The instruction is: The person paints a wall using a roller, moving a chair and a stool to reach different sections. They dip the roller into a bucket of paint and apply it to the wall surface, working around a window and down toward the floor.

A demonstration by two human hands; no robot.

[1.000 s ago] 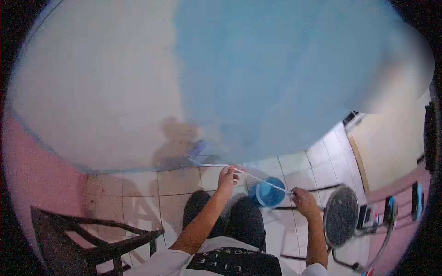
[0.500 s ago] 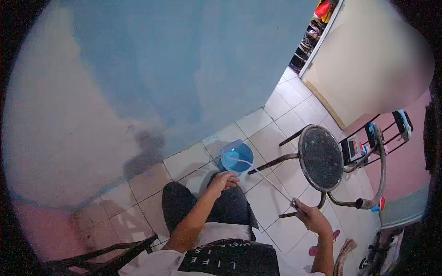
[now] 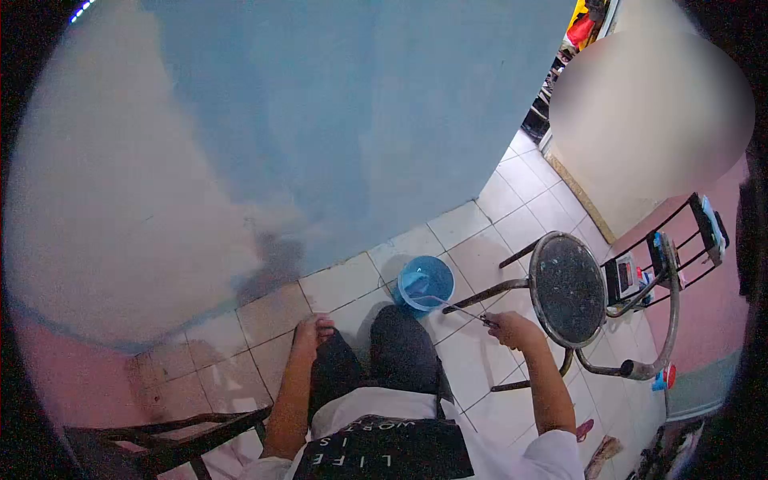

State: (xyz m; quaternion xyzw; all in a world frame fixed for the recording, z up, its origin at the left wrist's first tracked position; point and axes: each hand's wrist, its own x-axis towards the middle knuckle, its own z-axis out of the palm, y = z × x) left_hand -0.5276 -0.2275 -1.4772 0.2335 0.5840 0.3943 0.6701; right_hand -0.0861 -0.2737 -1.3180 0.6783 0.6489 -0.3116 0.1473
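My right hand [image 3: 512, 330] is closed around the handle of a paint roller [image 3: 460, 307]. Its thin metal rod slants left into a blue bucket [image 3: 445, 276] on the tiled floor, and the roller head lies inside the bucket, near its left side. My left hand [image 3: 317, 326] is by my left knee, fingers loosely bent, with nothing visible in it. Ahead of me stands a wall [image 3: 320, 104] with light blue paint over part of it; the left part is pale and unpainted blue at its edge.
A round black stool [image 3: 569, 280] with metal legs stands right of the bucket. Beyond it is a black rack [image 3: 696, 232] holding small items. A dark wooden frame [image 3: 172, 444] is at lower left. A doorway with a pale panel [image 3: 624, 152] is at upper right.
The roller has gone lower into the bucket, its head dropping from the rim to inside. My right hand moved up and left; my left hand drew back leftward to my knee.
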